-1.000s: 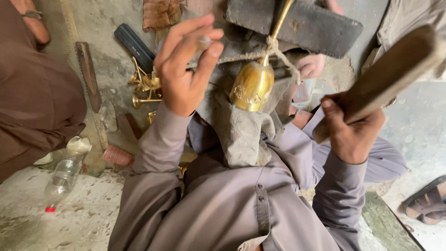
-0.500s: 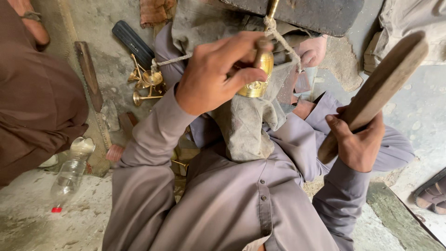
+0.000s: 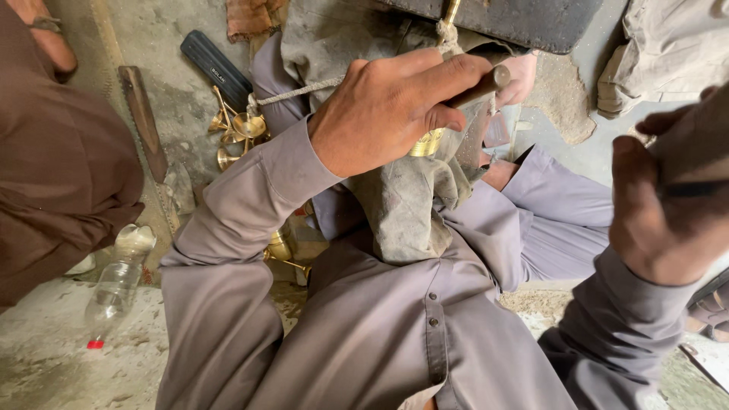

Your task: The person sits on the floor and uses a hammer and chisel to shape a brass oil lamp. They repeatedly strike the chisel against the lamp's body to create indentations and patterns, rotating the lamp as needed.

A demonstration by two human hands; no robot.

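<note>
My left hand (image 3: 395,106) is closed around a short dark metal punch (image 3: 486,82), held over a brass bell-shaped piece (image 3: 427,142) that rests on a dirty grey cloth (image 3: 410,205) on my lap. Most of the brass piece is hidden under the hand. A rope (image 3: 292,93) runs from the piece toward the left. My right hand (image 3: 661,205) at the right edge grips a wooden mallet (image 3: 695,144), raised close to the camera and partly out of frame.
Several small brass pieces (image 3: 235,129) lie on the floor at upper left beside a dark flat tool (image 3: 216,64) and a rusty file (image 3: 144,121). A crushed plastic bottle (image 3: 114,285) lies lower left. Another person in brown (image 3: 53,190) sits left. A dark block (image 3: 524,21) is above.
My left hand came down from open above the brass piece and now covers it, gripping the punch. My right hand with the mallet has risen closer to the camera.
</note>
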